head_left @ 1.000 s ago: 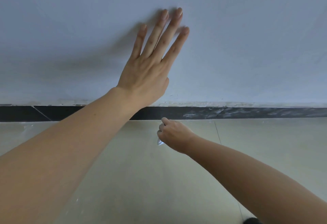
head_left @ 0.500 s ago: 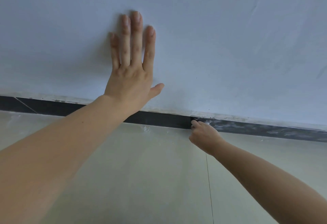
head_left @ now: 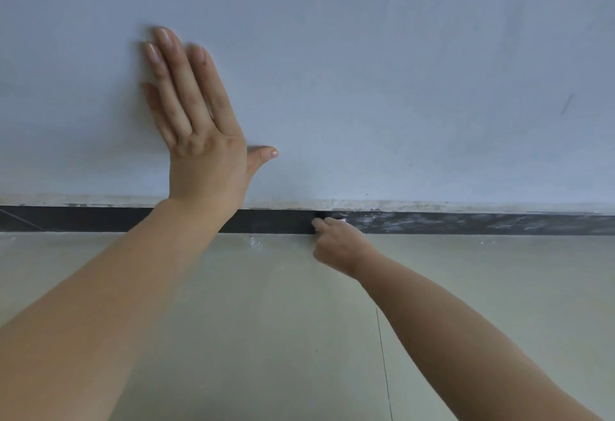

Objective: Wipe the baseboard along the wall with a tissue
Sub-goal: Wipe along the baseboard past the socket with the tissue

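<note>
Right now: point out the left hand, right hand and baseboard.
left hand (head_left: 203, 154), head view, back of the hand, flat on the wall (head_left: 432, 71).
right hand (head_left: 336, 242), head view, knuckles, fingers curled round the tissue (head_left: 343, 220).
baseboard (head_left: 83, 220), head view, dark stretch near the picture's left edge.

Pale tiled floor (head_left: 266, 337); thin grout line (head_left: 383, 370); white specks (head_left: 255, 241) scattered.

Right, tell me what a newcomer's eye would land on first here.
First the open left hand, held flat against the pale bluish painted wall at upper left. Then the long black baseboard strip below it: plain dark left of the curled right hand, streaked with white dust to its right. Only a pale scrap of tissue peeks out at that hand's knuckles.
</note>
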The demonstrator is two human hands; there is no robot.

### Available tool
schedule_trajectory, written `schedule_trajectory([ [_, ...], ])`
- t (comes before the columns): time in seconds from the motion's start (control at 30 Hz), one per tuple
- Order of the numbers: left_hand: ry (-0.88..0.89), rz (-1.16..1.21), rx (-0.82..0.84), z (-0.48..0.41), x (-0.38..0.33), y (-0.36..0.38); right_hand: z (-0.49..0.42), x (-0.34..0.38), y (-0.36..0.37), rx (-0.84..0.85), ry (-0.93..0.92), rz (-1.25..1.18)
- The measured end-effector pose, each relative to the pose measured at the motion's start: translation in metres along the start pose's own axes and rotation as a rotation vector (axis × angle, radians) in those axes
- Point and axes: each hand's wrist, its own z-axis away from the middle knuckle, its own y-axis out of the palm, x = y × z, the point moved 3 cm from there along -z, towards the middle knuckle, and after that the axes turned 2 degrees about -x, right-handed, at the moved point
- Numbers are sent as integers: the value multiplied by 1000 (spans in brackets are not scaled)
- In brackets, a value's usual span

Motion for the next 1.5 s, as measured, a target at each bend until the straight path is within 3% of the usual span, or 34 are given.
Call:
schedule_trajectory([
  [0.07, -4, 0, -2, 0, 0, 1, 15, -1, 29, 192, 28, -81],
  [0.13, -4, -12, -9, -1, 1, 2, 24, -3, 33, 210, 80, -164],
  [0.2, 2, -24, -17, -2, 1, 3, 18, 11, 23, 149, -29, -121],
  [0.33, 8, -14, -25, -2, -1, 3, -16, 42, -17, -132, -156, 5],
  [0.47, 11, 17, -31, -1, 0, 3, -29, 21, -22, -224, -69, 56],
  [0.7, 27, 45, -43, -2, 2, 4, 49, -20, 44, 52, 125, -15],
  [0.8, 31, 41, -37, -2, 2, 5, 48, -8, 29, -11, 36, -52],
  [0.9, 27, 32, -33, -2, 3, 5, 13, 29, -8, -177, -104, -2],
  [1.07, 24, 40, -22, -2, 2, 3, -28, 18, -52, -408, -37, 40],
  [1.17, 23, 46, -29, -1, 2, 4, -11, -4, -29, -329, -29, 35],
  [1.33, 19, 41, -31, 0, 3, 4, 71, -40, 35, 73, 221, -57],
  [1.4, 28, 38, -32, 0, 0, 5, 86, -47, 46, 158, 199, -81],
  [1.5, 37, 40, -37, 0, 1, 6, 64, -21, 20, -103, 68, -18],
])
